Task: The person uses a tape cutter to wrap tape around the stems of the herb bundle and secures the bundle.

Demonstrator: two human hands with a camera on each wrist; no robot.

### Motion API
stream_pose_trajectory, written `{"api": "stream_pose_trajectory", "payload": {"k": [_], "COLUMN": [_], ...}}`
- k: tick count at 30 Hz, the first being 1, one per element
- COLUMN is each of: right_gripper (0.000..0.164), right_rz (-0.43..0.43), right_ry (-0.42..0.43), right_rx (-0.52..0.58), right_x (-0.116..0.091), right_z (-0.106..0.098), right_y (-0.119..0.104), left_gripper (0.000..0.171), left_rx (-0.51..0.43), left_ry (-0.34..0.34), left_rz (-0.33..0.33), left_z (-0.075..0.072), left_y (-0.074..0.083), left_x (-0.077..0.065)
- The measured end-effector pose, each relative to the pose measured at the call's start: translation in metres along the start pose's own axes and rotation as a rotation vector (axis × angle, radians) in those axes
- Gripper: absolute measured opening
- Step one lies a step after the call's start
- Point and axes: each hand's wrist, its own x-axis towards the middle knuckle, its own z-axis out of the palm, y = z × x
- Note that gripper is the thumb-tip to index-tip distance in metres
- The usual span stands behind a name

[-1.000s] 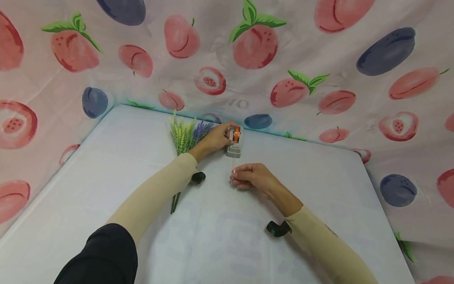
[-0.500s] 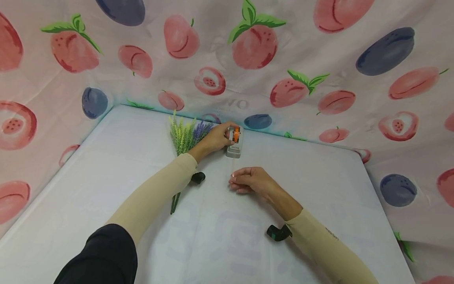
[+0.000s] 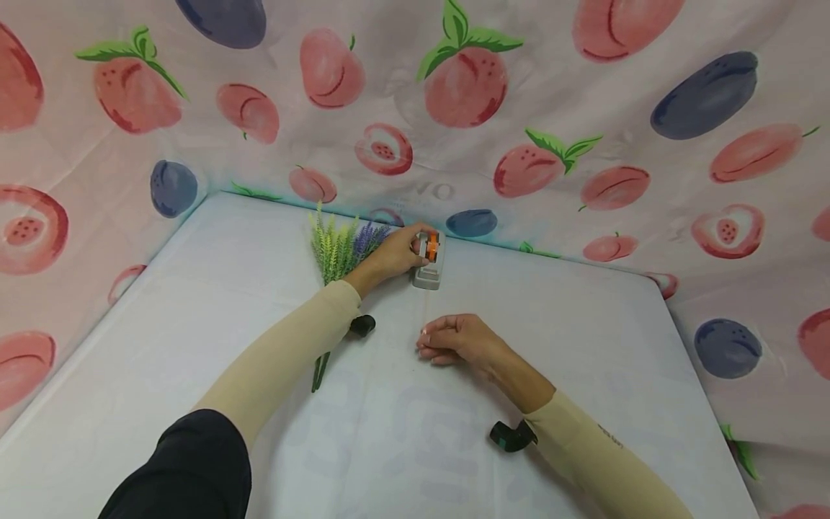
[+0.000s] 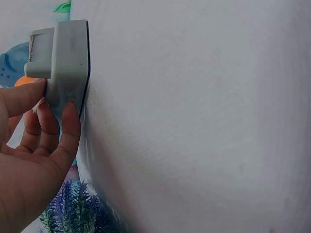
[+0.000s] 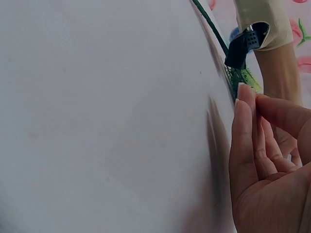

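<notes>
With left grip [image 3: 395, 253], holds a grey tape dispenser [image 3: 428, 280] on the white desk [image 3: 570, 339], clamped between thumb and curled fingers, with an orange wheel [image 3: 432, 246] just right of that grip. With right grip [image 3: 463, 337], nearer the body, pinches a faint clear strip [image 3: 426, 305] running toward the dispenser. Has yellow and purple flowers [image 3: 334, 251] just left of left grip.

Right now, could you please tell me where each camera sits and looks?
Head: on the head, facing forward and down at the table; left hand, right hand, both sleeves show.
Left wrist: on that wrist, facing the tape dispenser; left hand shows.
Right wrist: on that wrist, facing the table; right hand and left forearm show.
Head and left wrist both show the tape dispenser and purple flowers.
</notes>
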Motion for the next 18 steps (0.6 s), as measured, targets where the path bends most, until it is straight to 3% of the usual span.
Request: {"api": "stream_pose_trajectory", "payload": {"k": [18], "right_gripper": [0.029], "right_rz": [-0.005], "right_ry": [-0.040], "right_rx": [-0.041], "right_x": [-0.0071], "right_z": [0.0004], "right_y": [0.0071], "left_gripper": [0.057], "left_rx": [0.011], "left_ry": [0.000], "left_rz": [0.018], "left_z": [-0.0002], "left_y": [0.0012], "left_x": [-0.0005]}}
